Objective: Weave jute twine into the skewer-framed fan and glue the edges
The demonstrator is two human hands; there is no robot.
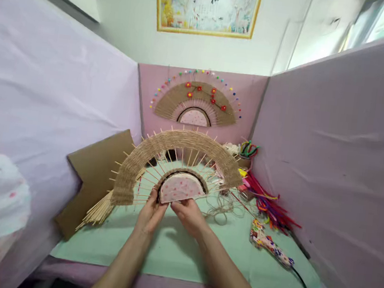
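A half-round woven fan [183, 139] is held up over the table, tilted with its left end lower. Tan twine forms its wide outer band, and thin sticks radiate from a semicircular base covered in pink dotted cloth. My left hand [151, 214] grips the base at its lower left corner, thumb in front. Along the bottom edge, my right hand [188, 213] is closed on the base, its fingers partly hidden behind it. Loose twine [222, 208] trails from the fan's right side onto the green table cover [178, 259].
A finished fan with red flowers [198, 89] hangs on the pink back panel, ringed by coloured beads. Brown cardboard [99, 170] and a bundle of sticks [98, 212] lie left. At right are coloured pipe cleaners [269, 200] and a patterned glue gun [267, 242] with a black cord.
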